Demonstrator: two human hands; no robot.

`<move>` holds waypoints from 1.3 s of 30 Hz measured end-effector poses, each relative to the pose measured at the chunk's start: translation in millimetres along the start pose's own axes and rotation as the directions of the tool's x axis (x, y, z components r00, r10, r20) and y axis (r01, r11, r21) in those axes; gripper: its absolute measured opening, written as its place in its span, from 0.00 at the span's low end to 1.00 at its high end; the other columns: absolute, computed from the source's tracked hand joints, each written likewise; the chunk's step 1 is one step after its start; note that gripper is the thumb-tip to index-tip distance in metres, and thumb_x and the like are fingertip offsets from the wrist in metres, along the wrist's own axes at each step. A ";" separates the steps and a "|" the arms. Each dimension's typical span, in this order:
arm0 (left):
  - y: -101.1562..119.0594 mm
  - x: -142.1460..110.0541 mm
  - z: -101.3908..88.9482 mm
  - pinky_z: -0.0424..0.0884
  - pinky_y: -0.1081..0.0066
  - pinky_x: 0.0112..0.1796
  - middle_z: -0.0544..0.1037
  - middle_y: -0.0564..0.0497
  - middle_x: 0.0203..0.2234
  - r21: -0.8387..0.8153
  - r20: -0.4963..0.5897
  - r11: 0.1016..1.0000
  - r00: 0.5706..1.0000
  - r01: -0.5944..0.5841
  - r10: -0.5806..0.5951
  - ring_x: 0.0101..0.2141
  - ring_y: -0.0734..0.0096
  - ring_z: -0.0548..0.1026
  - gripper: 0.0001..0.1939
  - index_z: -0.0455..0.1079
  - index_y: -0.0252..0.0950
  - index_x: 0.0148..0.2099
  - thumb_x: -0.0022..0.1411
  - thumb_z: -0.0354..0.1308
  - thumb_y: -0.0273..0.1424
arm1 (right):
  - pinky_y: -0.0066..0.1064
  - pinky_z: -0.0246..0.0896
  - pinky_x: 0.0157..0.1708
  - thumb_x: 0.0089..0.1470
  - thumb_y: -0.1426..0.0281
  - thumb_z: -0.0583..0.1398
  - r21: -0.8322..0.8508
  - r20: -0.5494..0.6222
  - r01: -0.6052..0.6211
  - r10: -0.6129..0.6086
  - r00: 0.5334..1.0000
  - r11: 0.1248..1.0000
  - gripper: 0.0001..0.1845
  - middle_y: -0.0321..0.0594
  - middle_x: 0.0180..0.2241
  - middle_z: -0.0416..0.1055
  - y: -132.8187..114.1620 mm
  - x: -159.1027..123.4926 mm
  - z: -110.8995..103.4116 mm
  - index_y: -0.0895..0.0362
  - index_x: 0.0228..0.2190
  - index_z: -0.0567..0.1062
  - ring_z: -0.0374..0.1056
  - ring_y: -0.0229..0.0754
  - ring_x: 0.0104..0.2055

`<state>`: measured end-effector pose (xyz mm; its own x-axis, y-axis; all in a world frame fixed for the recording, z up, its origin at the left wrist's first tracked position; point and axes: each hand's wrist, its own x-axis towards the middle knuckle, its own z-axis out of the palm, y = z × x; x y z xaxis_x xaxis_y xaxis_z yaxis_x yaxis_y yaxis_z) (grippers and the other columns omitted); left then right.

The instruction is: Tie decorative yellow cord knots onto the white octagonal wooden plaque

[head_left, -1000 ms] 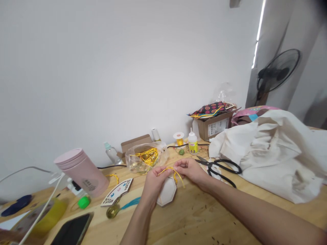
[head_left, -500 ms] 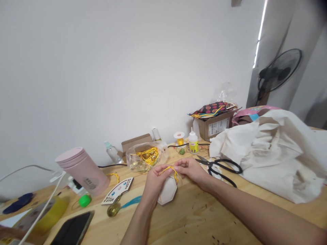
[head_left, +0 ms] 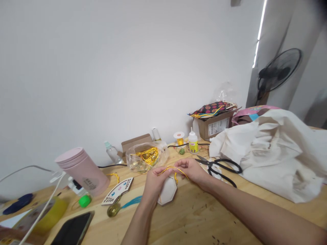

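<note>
Golden cord [head_left: 174, 169] arcs between the pinched grips of the left hand [head_left: 155, 182] and right hand [head_left: 191, 170], just above a white hexagonal piece [head_left: 168, 191] on the wooden table [head_left: 204, 217]. Even tension between both pinches keeps it neat.

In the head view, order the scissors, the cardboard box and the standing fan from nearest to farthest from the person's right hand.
From the right hand, which pinches yellow cord:
1. Black-handled scissors, just to the hand's right on the table.
2. Cardboard box, at the table's far edge.
3. Standing fan, beyond the table at the right.
</note>
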<state>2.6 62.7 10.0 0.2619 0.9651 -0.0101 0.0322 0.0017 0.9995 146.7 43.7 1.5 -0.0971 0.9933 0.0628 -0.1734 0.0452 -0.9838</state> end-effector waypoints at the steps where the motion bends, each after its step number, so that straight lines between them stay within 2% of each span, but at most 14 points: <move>1: -0.1 -0.2 0.3 0.56 0.79 0.19 0.75 0.51 0.18 -0.013 0.001 1.000 1.000 0.010 -0.010 0.17 0.77 0.65 0.11 0.73 0.30 0.27 0.39 0.61 0.33 | 0.20 0.46 0.15 0.32 0.63 0.63 -0.003 -0.002 -0.002 0.002 1.000 1.000 0.14 0.30 0.16 0.64 0.5 0.4 0.3 0.61 0.21 0.71 0.53 0.27 0.15; 4: 1.3 -2.0 2.3 0.54 0.80 0.17 0.73 0.54 0.14 -0.068 0.024 0.997 0.999 0.032 -0.030 0.14 0.81 0.62 0.10 0.72 0.31 0.26 0.40 0.61 0.33 | 0.21 0.51 0.18 0.31 0.63 0.63 -0.006 -0.023 0.044 -0.044 0.999 0.999 0.16 0.32 0.18 0.66 0.8 2.1 1.3 0.60 0.24 0.70 0.57 0.29 0.18; 6: 2.9 -3.3 3.7 0.52 0.81 0.16 0.71 0.56 0.12 -0.111 0.039 0.993 0.999 0.030 -0.026 0.13 0.83 0.59 0.10 0.72 0.31 0.27 0.41 0.60 0.33 | 0.24 0.57 0.25 0.30 0.64 0.64 -0.021 -0.028 0.118 -0.118 0.993 0.993 0.18 0.36 0.25 0.69 -0.3 2.8 1.7 0.59 0.27 0.71 0.61 0.31 0.23; 9: 5.0 -4.7 4.8 0.51 0.81 0.15 0.68 0.57 0.10 -0.154 0.060 0.987 0.998 0.037 -0.028 0.12 0.84 0.57 0.09 0.72 0.31 0.27 0.42 0.60 0.32 | 0.29 0.58 0.31 0.33 0.65 0.62 -0.110 -0.004 0.215 -0.217 0.976 0.971 0.18 0.40 0.32 0.69 -3.5 2.4 1.5 0.59 0.31 0.72 0.64 0.35 0.29; 13: 7.4 -5.5 5.2 0.51 0.81 0.15 0.68 0.58 0.09 -0.175 0.072 0.984 0.997 0.038 -0.026 0.12 0.84 0.58 0.08 0.72 0.31 0.26 0.42 0.60 0.31 | 0.31 0.57 0.36 0.39 0.66 0.59 -0.174 0.091 0.394 -0.383 0.919 0.903 0.10 0.39 0.29 0.70 -8.1 0.2 1.0 0.58 0.26 0.74 0.64 0.38 0.33; 15: 8.5 -5.9 5.1 0.52 0.81 0.16 0.68 0.57 0.10 -0.188 0.070 0.981 0.997 0.041 -0.028 0.12 0.84 0.59 0.08 0.72 0.31 0.25 0.41 0.60 0.31 | 0.31 0.56 0.37 0.40 0.67 0.59 -0.146 0.092 0.427 -0.417 0.904 0.892 0.07 0.38 0.27 0.70 -8.9 -0.2 0.8 0.58 0.23 0.74 0.63 0.38 0.33; 17: 9.0 -5.9 4.7 0.53 0.80 0.16 0.69 0.57 0.10 -0.189 0.065 0.981 0.997 0.050 -0.038 0.12 0.83 0.60 0.08 0.72 0.30 0.25 0.41 0.61 0.31 | 0.29 0.57 0.34 0.40 0.67 0.59 -0.107 0.032 0.376 -0.375 0.927 0.920 0.07 0.37 0.26 0.70 -8.0 0.1 0.0 0.58 0.22 0.74 0.63 0.37 0.31; 20: 8.7 -5.4 3.4 0.55 0.80 0.15 0.70 0.55 0.10 -0.192 0.038 0.979 0.998 0.065 -0.058 0.12 0.82 0.62 0.09 0.71 0.29 0.25 0.41 0.61 0.31 | 0.25 0.56 0.26 0.40 0.65 0.59 -0.028 -0.079 0.230 -0.231 0.970 0.973 0.09 0.35 0.23 0.68 -4.8 1.5 -2.4 0.59 0.22 0.73 0.61 0.33 0.24; 22: 8.6 -4.9 2.7 0.56 0.80 0.15 0.71 0.54 0.12 -0.220 0.022 0.973 0.998 0.069 -0.066 0.13 0.81 0.63 0.09 0.71 0.29 0.26 0.40 0.61 0.31 | 0.23 0.54 0.22 0.39 0.64 0.59 0.042 -0.106 0.162 -0.157 0.982 0.986 0.11 0.34 0.20 0.66 -3.2 2.5 -4.1 0.60 0.22 0.73 0.58 0.31 0.22; 28: 14.3 -6.6 5.1 0.55 0.81 0.15 0.70 0.54 0.11 -0.254 -0.010 0.966 0.998 0.053 -0.057 0.13 0.83 0.62 0.09 0.70 0.28 0.25 0.38 0.62 0.28 | 0.20 0.51 0.20 0.40 0.64 0.59 0.253 -0.078 0.108 -0.091 0.993 0.961 0.11 0.32 0.18 0.64 -4.7 4.9 -6.0 0.61 0.23 0.72 0.56 0.27 0.19; 32: 18.4 -9.4 7.0 0.45 0.83 0.11 0.60 0.61 0.05 -0.241 -0.006 0.969 0.999 0.050 -0.052 0.08 0.89 0.51 0.09 0.70 0.28 0.24 0.38 0.63 0.29 | 0.18 0.48 0.18 0.40 0.65 0.60 0.407 -0.068 0.077 -0.054 0.996 0.910 0.10 0.30 0.16 0.61 -6.0 4.4 -4.3 0.60 0.22 0.72 0.54 0.25 0.18; 35: 17.4 -9.6 6.3 0.38 0.82 0.10 0.54 0.64 0.04 -0.251 0.023 0.967 0.999 0.052 -0.048 0.08 0.89 0.44 0.10 0.69 0.29 0.24 0.39 0.62 0.31 | 0.18 0.48 0.19 0.40 0.66 0.60 0.472 -0.058 0.056 -0.032 0.998 0.880 0.09 0.30 0.16 0.61 -6.5 2.9 -3.2 0.60 0.23 0.72 0.53 0.25 0.18; 39: 15.9 -9.7 4.5 0.37 0.81 0.11 0.52 0.64 0.05 -0.272 0.097 0.961 0.995 0.056 -0.031 0.09 0.90 0.43 0.09 0.69 0.29 0.25 0.41 0.61 0.31 | 0.18 0.47 0.18 0.41 0.66 0.59 0.483 -0.039 0.043 -0.027 0.999 0.874 0.08 0.30 0.16 0.59 -7.4 1.3 -4.0 0.60 0.23 0.72 0.52 0.25 0.18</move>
<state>4.9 52.2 25.9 0.3528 0.9347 -0.0437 -0.2166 0.1271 0.9679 151.8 45.0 8.2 -0.0544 0.9951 0.0831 -0.6294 0.0304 -0.7765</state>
